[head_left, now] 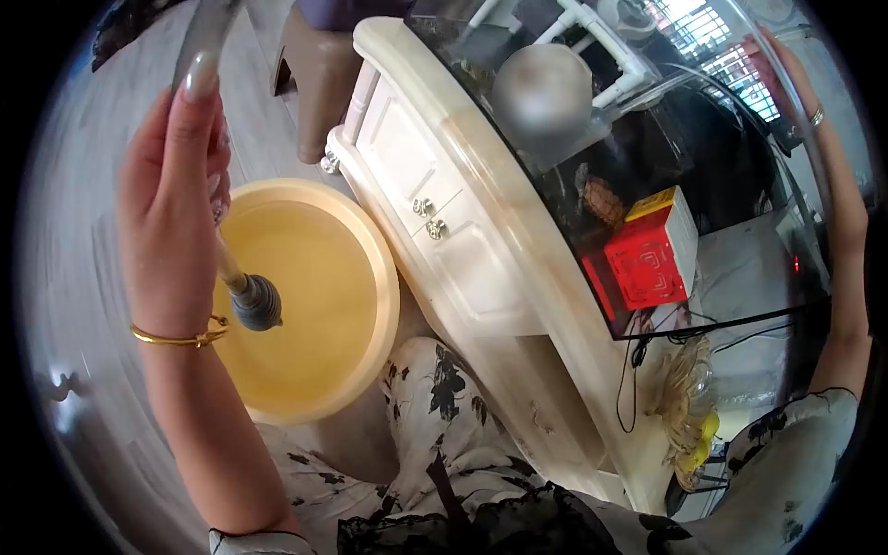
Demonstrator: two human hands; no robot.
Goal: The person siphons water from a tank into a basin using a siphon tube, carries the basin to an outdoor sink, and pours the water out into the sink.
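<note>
- The left hand (176, 205) is closed around a pale tube (229, 266), thumb uppermost; the palm side and most of the fingers are turned away from view.
- Below the fist the tube slants down to a grey ribbed end piece (256, 303), which hangs above the yellow basin (388, 287); how close it is to the surface beneath is hard to judge.
- Above the thumb rises a translucent grey strip (205, 39), cut off by the top edge; whether it joins the tube is hidden inside the grip.
- The left forearm covers part of the basin's near-left side, and the basin's yellow makes the tint of the liquid uncertain.
- The right hand (784, 76) is at the upper right by the glass tank (740, 264); glare and a clear curved edge blur its fingers, so I cannot tell whether it grips anything.
- Inside the tank, a turtle (603, 200) is partly concealed beside a red box (647, 264); which side of the glass the box is on is unclear.
- A round whitish object (543, 95) near the white pipes (618, 69) is badly smeared.
</note>
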